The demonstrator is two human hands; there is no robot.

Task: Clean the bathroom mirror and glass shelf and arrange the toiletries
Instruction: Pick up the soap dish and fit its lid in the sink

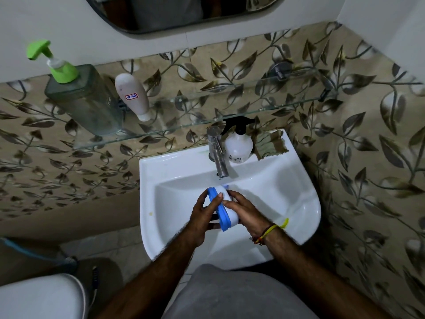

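Note:
Over the white sink (161, 171) I hold a white soap box with a blue rim (226, 215) between both hands. My left hand (202, 217) grips its blue-rimmed side, fingers curled over the edge. My right hand (241, 211) holds its white side. On the glass shelf (230, 104) stand a grey pump bottle with a green top (76, 93) and a white bottle standing on its cap (133, 95), both at the left end. The mirror (161, 12) hangs above.
A steel tap (217, 153), a white spray bottle with a black trigger (238, 143) and a folded cloth (269, 143) sit on the sink's back ledge. A white toilet (34, 298) is at the lower left. Leaf-patterned tiles cover the walls.

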